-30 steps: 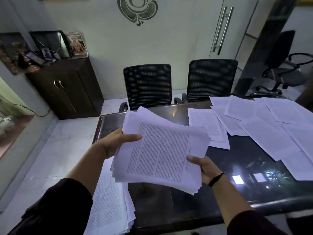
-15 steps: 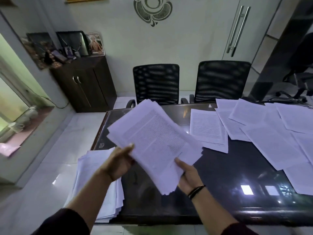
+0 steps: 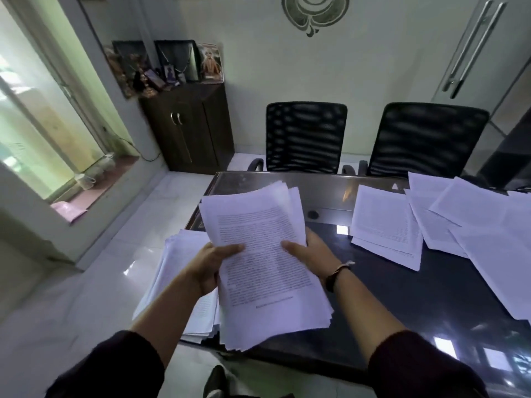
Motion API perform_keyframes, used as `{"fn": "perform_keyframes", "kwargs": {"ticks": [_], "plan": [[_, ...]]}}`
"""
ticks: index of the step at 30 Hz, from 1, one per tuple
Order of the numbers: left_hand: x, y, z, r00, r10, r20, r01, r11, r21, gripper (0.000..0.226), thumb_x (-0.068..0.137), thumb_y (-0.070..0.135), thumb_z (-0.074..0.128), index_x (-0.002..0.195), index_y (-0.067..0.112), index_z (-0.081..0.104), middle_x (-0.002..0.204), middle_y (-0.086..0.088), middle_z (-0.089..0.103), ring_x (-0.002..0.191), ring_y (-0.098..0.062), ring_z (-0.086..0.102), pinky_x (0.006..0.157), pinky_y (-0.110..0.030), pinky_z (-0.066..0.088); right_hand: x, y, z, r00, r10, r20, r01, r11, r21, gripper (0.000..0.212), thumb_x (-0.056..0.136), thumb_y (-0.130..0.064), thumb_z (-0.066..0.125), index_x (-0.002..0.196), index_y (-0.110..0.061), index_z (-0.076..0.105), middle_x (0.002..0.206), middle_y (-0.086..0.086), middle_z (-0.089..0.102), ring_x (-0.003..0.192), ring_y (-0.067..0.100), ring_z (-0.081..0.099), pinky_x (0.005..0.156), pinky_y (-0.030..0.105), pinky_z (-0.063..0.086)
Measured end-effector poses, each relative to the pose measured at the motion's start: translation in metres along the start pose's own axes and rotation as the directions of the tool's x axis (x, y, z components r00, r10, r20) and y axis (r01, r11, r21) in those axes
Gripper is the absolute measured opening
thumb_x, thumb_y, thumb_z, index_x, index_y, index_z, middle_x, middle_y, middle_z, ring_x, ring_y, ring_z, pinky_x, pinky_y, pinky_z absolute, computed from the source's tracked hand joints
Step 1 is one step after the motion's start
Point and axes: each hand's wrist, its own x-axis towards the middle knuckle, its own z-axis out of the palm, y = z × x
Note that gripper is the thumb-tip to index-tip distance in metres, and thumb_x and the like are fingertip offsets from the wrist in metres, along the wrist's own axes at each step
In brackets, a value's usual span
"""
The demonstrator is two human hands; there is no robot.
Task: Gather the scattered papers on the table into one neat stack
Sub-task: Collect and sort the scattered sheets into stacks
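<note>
Sheaf (image 3: 264,268) turned upright, left hand (image 3: 209,262), right hand (image 3: 310,254) flanking

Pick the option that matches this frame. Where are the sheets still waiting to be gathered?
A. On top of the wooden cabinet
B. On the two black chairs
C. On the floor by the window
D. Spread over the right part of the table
D: loose sheets lie overlapping on the right part of the dark table, beyond the bundle gripped by the left hand and right hand.

White printed papers (image 3: 264,271), black table (image 3: 416,297)
</note>
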Motion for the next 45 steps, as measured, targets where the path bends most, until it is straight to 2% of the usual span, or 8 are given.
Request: {"fn": "perform_keyframes", "kwargs": {"ticks": [5,11,17,23,26,32,39,45], "plan": [[0.013,-0.014,-0.053,0.98,0.084,-0.178,-0.067,0.993,0.1,0.043,0.081,0.006,0.083,0.122,0.003,0.071,0.115,-0.017,0.078,0.107,-0.04,0.074,0.089,-0.047,0.061,0.028,0.032,0.048,0.982,0.07,-0.174,-0.096,0.985,-0.146,0.028,0.095,-0.033,0.067,0.117,-0.028,0.05,0.115,-0.006,0.067,0.103,0.016,0.068,0.094,0.045,0.056],[0.04,-0.012,-0.164,0.846,0.238,-0.477,0.04,0.864,0.501,0.013,0.09,0.017,0.078,0.103,0.015,0.078,0.094,-0.005,0.081,0.083,-0.027,0.077,0.08,-0.046,0.064,0.089,0.064,0.138,0.963,0.146,-0.226,-0.188,0.966,-0.176,0.03,0.088,-0.028,0.056,0.117,-0.03,0.05,0.115,-0.003,0.068,0.106,0.022,0.066,0.1,0.048,0.051],[0.083,-0.003,-0.244,0.899,0.102,-0.425,0.211,0.75,0.627,0.019,0.095,0.015,0.066,0.11,0.006,0.072,0.104,-0.009,0.076,0.089,-0.027,0.073,0.071,-0.032,0.054,0.139,0.094,0.227,0.887,0.297,-0.352,-0.389,0.893,-0.225,0.042,0.098,-0.015,0.052,0.139,-0.013,0.048,0.132,0.009,0.061,0.114,0.03,0.06,0.087,0.029,0.043],[0.118,-0.008,-0.274,0.919,0.032,-0.394,0.35,0.397,0.848,0.052,0.095,0.036,0.067,0.13,-0.002,0.058,0.13,-0.023,0.059,0.12,-0.042,0.057,0.099,-0.043,0.047,0.136,0.108,0.244,0.866,0.213,-0.452,-0.438,0.759,-0.481,0.023,0.085,-0.015,0.061,0.106,-0.007,0.061,0.114,0.011,0.059,0.089,0.028,0.06,0.071,0.03,0.044],[0.132,0.005,-0.249,0.957,0.144,-0.252,0.145,0.515,0.845,0.051,0.094,0.037,0.069,0.136,0.009,0.06,0.136,-0.015,0.06,0.124,-0.034,0.058,0.105,-0.042,0.047,0.133,0.089,0.225,0.834,0.102,-0.543,-0.376,0.825,-0.422,0.016,0.084,-0.015,0.067,0.098,-0.008,0.063,0.101,0.009,0.06,0.086,0.025,0.06,0.076,0.033,0.049],[0.151,0.04,-0.138,0.986,0.153,0.068,-0.166,0.843,0.512,0.024,0.084,0.036,0.073,0.097,0.016,0.074,0.083,0.008,0.073,0.078,-0.01,0.067,0.08,-0.037,0.06,0.12,0.031,0.153,0.753,0.002,-0.658,-0.236,0.934,-0.267,0.017,0.089,-0.023,0.071,0.105,-0.019,0.07,0.106,-0.001,0.065,0.09,0.008,0.062,0.085,0.027,0.048],[0.175,0.041,0.023,0.955,0.105,0.276,-0.217,0.885,0.413,0.011,0.097,0.019,0.069,0.096,0.008,0.07,0.08,-0.005,0.071,0.075,-0.018,0.064,0.07,-0.034,0.055,0.077,-0.003,0.017,0.565,-0.048,-0.823,-0.149,0.976,-0.159,0.005,0.089,-0.022,0.07,0.09,-0.018,0.07,0.092,-0.002,0.069,0.081,0.011,0.061,0.077,0.025,0.048],[0.212,0.002,0.152,0.953,0.095,0.286,-0.234,0.83,0.506,0.008,0.097,0.017,0.066,0.096,0.01,0.071,0.085,-0.002,0.074,0.07,-0.006,0.069,0.061,-0.022,0.056,0.053,0.021,-0.113,0.519,0.029,-0.854,-0.117,0.992,-0.037,0.012,0.089,-0.023,0.064,0.078,-0.024,0.064,0.08,-0.01,0.064,0.078,0.014,0.061,0.074,0.029,0.049]]}}
